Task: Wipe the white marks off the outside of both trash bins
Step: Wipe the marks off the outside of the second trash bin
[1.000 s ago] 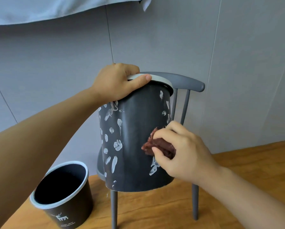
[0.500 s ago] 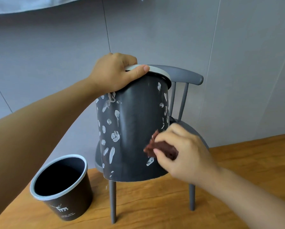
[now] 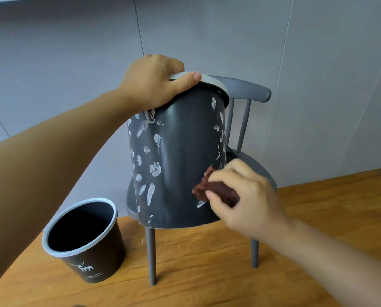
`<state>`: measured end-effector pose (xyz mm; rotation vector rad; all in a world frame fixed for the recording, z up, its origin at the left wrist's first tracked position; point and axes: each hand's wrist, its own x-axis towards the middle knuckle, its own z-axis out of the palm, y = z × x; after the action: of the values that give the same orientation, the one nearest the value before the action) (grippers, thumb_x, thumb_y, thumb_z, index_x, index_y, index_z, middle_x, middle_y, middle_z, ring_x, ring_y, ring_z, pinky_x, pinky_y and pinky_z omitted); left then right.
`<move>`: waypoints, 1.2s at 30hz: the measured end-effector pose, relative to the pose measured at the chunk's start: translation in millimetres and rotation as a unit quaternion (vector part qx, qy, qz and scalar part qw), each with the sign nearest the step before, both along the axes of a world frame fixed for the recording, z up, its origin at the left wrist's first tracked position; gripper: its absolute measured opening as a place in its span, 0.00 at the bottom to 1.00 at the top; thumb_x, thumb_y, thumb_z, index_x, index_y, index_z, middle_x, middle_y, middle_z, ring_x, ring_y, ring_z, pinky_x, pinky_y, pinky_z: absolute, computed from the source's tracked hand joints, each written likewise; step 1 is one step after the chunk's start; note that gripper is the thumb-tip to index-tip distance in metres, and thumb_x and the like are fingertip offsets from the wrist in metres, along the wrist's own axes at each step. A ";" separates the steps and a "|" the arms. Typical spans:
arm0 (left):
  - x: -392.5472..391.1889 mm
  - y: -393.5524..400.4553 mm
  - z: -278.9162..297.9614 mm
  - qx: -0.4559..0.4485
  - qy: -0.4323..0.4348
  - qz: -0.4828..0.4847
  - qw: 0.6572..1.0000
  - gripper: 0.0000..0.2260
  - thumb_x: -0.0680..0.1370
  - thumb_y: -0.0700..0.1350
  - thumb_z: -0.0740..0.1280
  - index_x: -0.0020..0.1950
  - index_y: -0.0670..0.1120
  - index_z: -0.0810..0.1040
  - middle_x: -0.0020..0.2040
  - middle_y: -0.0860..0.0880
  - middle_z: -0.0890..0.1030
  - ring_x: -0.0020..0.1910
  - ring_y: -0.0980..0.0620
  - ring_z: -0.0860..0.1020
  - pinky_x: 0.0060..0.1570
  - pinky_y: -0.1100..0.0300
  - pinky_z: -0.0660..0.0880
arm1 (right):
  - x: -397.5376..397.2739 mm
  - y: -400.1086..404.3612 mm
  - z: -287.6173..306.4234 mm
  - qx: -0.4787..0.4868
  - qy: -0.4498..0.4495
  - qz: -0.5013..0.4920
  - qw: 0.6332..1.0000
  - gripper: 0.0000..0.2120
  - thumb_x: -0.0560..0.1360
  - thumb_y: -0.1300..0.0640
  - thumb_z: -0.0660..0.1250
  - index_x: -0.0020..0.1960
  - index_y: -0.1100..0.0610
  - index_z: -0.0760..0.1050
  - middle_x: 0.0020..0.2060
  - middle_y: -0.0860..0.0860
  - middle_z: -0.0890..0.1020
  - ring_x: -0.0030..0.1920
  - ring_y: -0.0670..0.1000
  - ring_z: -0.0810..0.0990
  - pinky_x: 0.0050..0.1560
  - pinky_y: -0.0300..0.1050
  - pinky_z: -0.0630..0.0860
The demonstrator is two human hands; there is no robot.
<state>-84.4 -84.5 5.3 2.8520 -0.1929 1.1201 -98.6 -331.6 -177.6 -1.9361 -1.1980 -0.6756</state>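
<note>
Cloth (image 3: 216, 192), pinched by right hand (image 3: 247, 200), slid lower; second bin's (image 3: 85, 247) print seems illegible.

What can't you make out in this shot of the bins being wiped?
- Head view: the far side of the held bin faces away, so any marks there are hidden.
- The left hand's fingertips go over the rim, out of sight.
- The right hand covers most of the brown cloth.
- The small print under the deer on the floor bin is too small to read.
</note>
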 end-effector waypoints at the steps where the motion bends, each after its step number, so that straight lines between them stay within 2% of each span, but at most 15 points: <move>1: 0.2 0.3 0.1 -0.005 0.002 0.000 1.000 0.29 0.79 0.67 0.61 0.35 0.41 0.64 0.29 0.44 0.64 0.33 0.43 0.64 0.35 0.45 0.69 | -3.0 -4.8 -4.9 -0.033 0.005 0.027 0.999 0.08 0.75 0.52 0.75 0.53 0.52 0.83 0.47 0.46 0.77 0.42 0.46 0.78 0.39 0.40 0.78; 5: 0.4 -1.8 -0.5 -0.001 0.003 -0.001 1.000 0.30 0.78 0.67 0.60 0.35 0.42 0.62 0.29 0.44 0.64 0.33 0.42 0.65 0.35 0.44 0.69 | -8.7 -14.3 -6.9 -0.116 -0.021 0.036 0.992 0.08 0.75 0.47 0.72 0.52 0.49 0.82 0.45 0.43 0.76 0.40 0.45 0.77 0.37 0.41 0.78; 7: 0.4 -2.1 -0.3 0.003 0.002 -0.001 1.000 0.30 0.79 0.67 0.60 0.35 0.42 0.62 0.29 0.45 0.64 0.33 0.42 0.65 0.35 0.45 0.69 | -7.2 -9.5 -0.1 -0.064 0.000 0.016 0.998 0.08 0.76 0.48 0.73 0.53 0.48 0.82 0.46 0.42 0.76 0.42 0.44 0.77 0.39 0.37 0.77; 10: 0.7 -2.3 -0.6 0.009 -0.003 -0.003 1.000 0.30 0.79 0.67 0.60 0.35 0.42 0.62 0.28 0.45 0.64 0.32 0.42 0.65 0.34 0.47 0.68 | -1.1 4.0 14.7 0.035 0.029 -0.025 0.999 0.10 0.76 0.49 0.75 0.56 0.49 0.83 0.48 0.45 0.78 0.45 0.46 0.79 0.43 0.39 0.79; 12: 1.0 -2.4 -0.7 0.012 -0.006 -0.002 1.000 0.29 0.79 0.67 0.60 0.34 0.43 0.62 0.28 0.46 0.64 0.32 0.43 0.65 0.33 0.49 0.66 | 0.0 9.5 19.5 0.045 0.029 -0.041 0.998 0.10 0.76 0.50 0.75 0.57 0.50 0.84 0.48 0.46 0.78 0.46 0.47 0.80 0.44 0.39 0.80; 16: 0.1 0.7 0.0 0.008 0.000 -0.001 1.000 0.29 0.79 0.67 0.60 0.34 0.43 0.62 0.28 0.46 0.64 0.32 0.42 0.65 0.33 0.50 0.65 | -11.5 -1.2 5.8 -0.053 0.007 0.018 0.998 0.07 0.75 0.51 0.75 0.52 0.51 0.84 0.45 0.45 0.76 0.40 0.46 0.77 0.38 0.39 0.77; 20: -3.2 0.4 -0.6 0.006 0.002 -0.005 1.000 0.29 0.79 0.67 0.60 0.34 0.43 0.62 0.29 0.46 0.64 0.33 0.41 0.66 0.34 0.49 0.65 | -21.1 -10.8 0.3 -0.189 0.005 0.049 0.981 0.08 0.74 0.44 0.70 0.50 0.45 0.83 0.43 0.41 0.75 0.38 0.46 0.77 0.37 0.45 0.78; 22: -4.1 0.4 -0.9 0.007 0.004 -0.006 1.000 0.29 0.79 0.67 0.61 0.35 0.43 0.62 0.29 0.46 0.64 0.34 0.39 0.67 0.34 0.47 0.67 | -19.8 -8.7 3.9 -0.159 0.007 0.044 0.986 0.08 0.75 0.44 0.69 0.51 0.44 0.82 0.44 0.41 0.75 0.38 0.45 0.77 0.37 0.42 0.78; 24: -4.9 1.6 -1.2 0.004 0.005 -0.005 1.000 0.29 0.79 0.67 0.61 0.35 0.42 0.62 0.29 0.45 0.65 0.35 0.39 0.67 0.34 0.46 0.67 | -15.7 -2.7 10.4 -0.068 0.024 0.024 0.997 0.07 0.76 0.47 0.72 0.53 0.46 0.83 0.45 0.42 0.76 0.40 0.44 0.78 0.38 0.37 0.76; 26: -4.5 3.0 -1.4 0.001 0.001 -0.003 1.000 0.29 0.79 0.67 0.61 0.35 0.43 0.62 0.29 0.45 0.64 0.34 0.41 0.66 0.33 0.48 0.65 | -9.5 3.9 17.1 0.002 0.024 -0.019 1.000 0.08 0.75 0.50 0.75 0.54 0.48 0.84 0.46 0.44 0.77 0.42 0.46 0.79 0.40 0.37 0.76; 28: -3.4 4.2 -1.5 0.000 -0.001 0.003 1.000 0.29 0.79 0.67 0.61 0.34 0.43 0.61 0.29 0.46 0.64 0.33 0.42 0.65 0.33 0.50 0.63 | -7.1 6.6 18.9 0.009 0.020 -0.038 0.999 0.09 0.75 0.51 0.75 0.55 0.50 0.85 0.46 0.46 0.77 0.43 0.48 0.79 0.41 0.38 0.77; 30: -2.8 4.9 -1.4 -0.002 -0.001 0.005 1.000 0.29 0.79 0.67 0.60 0.34 0.43 0.61 0.29 0.46 0.63 0.33 0.43 0.65 0.33 0.50 0.62 | -10.5 1.5 15.1 -0.060 -0.001 0.009 0.998 0.08 0.75 0.50 0.75 0.53 0.50 0.84 0.45 0.46 0.76 0.41 0.47 0.77 0.39 0.39 0.76; 33: -3.4 4.3 -0.5 -0.004 0.003 -0.002 1.000 0.30 0.79 0.67 0.60 0.35 0.43 0.61 0.30 0.45 0.64 0.33 0.43 0.64 0.33 0.48 0.64 | -18.9 -9.6 10.2 -0.246 -0.025 0.093 0.964 0.05 0.75 0.46 0.72 0.49 0.45 0.82 0.43 0.42 0.74 0.38 0.45 0.75 0.37 0.44 0.76; 34: -3.8 3.6 -0.2 -0.002 0.004 -0.003 1.000 0.30 0.79 0.67 0.61 0.35 0.42 0.62 0.30 0.44 0.64 0.33 0.42 0.65 0.34 0.47 0.65 | -19.7 -11.5 11.3 -0.269 -0.028 0.096 0.958 0.05 0.75 0.45 0.72 0.49 0.43 0.82 0.42 0.41 0.74 0.37 0.45 0.75 0.36 0.44 0.75; 36: -4.0 2.0 0.0 -0.002 0.007 -0.008 1.000 0.29 0.79 0.67 0.61 0.35 0.42 0.62 0.30 0.45 0.64 0.33 0.42 0.65 0.34 0.47 0.66 | -18.8 -11.2 15.9 -0.238 -0.004 0.091 0.967 0.06 0.75 0.43 0.70 0.50 0.43 0.82 0.42 0.41 0.75 0.37 0.45 0.76 0.36 0.44 0.76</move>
<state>-88.4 -82.5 5.2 2.8491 -0.2121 1.0976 -117.4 -342.9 -161.6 -2.1667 -1.6342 -0.3146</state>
